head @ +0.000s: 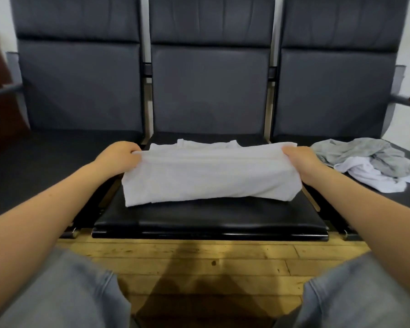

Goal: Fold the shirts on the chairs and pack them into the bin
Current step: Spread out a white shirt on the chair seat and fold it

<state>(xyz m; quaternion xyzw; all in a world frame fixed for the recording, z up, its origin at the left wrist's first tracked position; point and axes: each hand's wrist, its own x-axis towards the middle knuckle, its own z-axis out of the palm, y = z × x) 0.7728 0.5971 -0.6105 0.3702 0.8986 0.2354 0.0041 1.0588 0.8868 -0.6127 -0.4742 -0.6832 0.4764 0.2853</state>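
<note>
A: Where is the white shirt (211, 176)?

B: On the middle chair seat (208, 221), near the centre of the view, partly folded into a wide band. Its far layer lies flat toward 12 o'clock, with the collar edge showing there, and the near layer is lifted over it.

A: And the hands?

B: The left hand (118, 155) sits at 9 o'clock of the shirt, and its grip is curled tight round the left end of the raised fold. The right hand (298, 159) is at 3 o'clock, its grip closed the same way on the right end. The cloth is stretched between them, with the lower edge sagging onto the seat.

A: Anything else on the chairs?

B: A loose heap on the right chair seat (405, 197), at 3 o'clock of the held shirt and apart from it: a grey shirt (355, 152) crumpled on top of another white garment (374, 178), both unfolded.

A: The bin?

B: I cannot see one. Toward 6 o'clock there is wooden floor (199, 256), and the person's grey-clad knees (57, 292) fill the bottom corners.
</note>
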